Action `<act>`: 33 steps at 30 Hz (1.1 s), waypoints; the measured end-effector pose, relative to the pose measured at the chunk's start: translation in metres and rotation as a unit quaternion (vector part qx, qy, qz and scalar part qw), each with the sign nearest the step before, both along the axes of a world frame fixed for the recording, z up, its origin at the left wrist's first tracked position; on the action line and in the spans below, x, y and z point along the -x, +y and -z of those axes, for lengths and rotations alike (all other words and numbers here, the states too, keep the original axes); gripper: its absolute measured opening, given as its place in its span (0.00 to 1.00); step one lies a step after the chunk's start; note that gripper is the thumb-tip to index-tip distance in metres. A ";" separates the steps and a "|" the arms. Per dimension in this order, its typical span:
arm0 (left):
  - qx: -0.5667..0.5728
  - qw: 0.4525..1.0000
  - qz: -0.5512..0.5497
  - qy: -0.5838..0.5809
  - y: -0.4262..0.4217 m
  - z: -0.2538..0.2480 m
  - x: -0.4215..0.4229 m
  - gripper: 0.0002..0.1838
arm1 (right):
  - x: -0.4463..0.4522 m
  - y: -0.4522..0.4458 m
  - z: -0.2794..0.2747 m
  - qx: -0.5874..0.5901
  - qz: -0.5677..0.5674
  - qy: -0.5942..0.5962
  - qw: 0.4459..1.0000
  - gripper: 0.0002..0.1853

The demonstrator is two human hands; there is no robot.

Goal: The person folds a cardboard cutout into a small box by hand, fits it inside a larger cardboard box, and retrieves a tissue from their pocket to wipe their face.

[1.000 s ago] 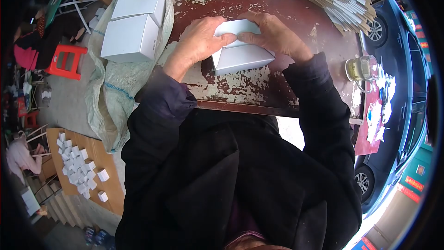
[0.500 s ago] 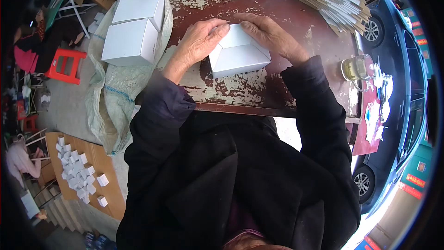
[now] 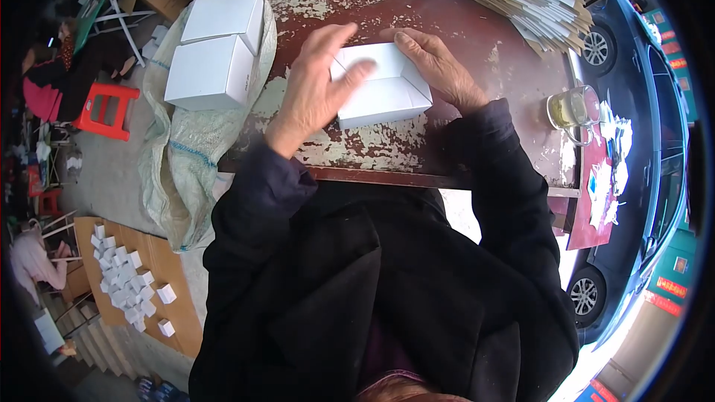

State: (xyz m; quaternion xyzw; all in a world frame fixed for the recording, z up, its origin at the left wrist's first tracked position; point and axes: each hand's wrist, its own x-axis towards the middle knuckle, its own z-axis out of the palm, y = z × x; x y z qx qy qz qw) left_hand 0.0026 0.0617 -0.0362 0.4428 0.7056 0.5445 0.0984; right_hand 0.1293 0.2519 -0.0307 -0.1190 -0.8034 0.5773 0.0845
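Observation:
An open white cardboard box (image 3: 386, 104) sits on the worn red table in front of me, its inside facing up and its walls standing. My right hand (image 3: 441, 68) grips its far right corner, thumb at the rim and fingers round the back. My left hand (image 3: 319, 83) is at the box's left side with thumb and fingers spread apart; the thumb reaches over the opening. Whether its palm touches the left wall I cannot tell.
Two closed white boxes (image 3: 207, 74) rest on a woven sack (image 3: 190, 167) to the left. Stacked flat cartons (image 3: 529, 0) lie at the back right, and a glass mug (image 3: 572, 108) stands near the right edge. Small white boxes (image 3: 123, 279) cover cardboard at lower left.
My left hand has loosened from the box's far left edge, shifting toward me with its fingers spreading. My right hand still holds the box, which has barely moved.

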 end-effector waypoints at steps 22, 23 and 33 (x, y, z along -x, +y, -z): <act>0.214 0.936 0.081 0.267 0.006 -0.015 -0.025 0.63 | -0.006 -0.007 -0.001 0.059 0.011 0.045 0.997 0.21; 0.210 0.937 0.086 0.267 0.005 -0.015 -0.024 0.64 | -0.008 -0.007 -0.006 0.061 0.000 0.033 0.998 0.20; 0.203 0.914 0.060 0.345 -0.018 -0.021 -0.017 0.46 | -0.014 -0.005 -0.015 -0.055 -0.047 0.011 0.997 0.12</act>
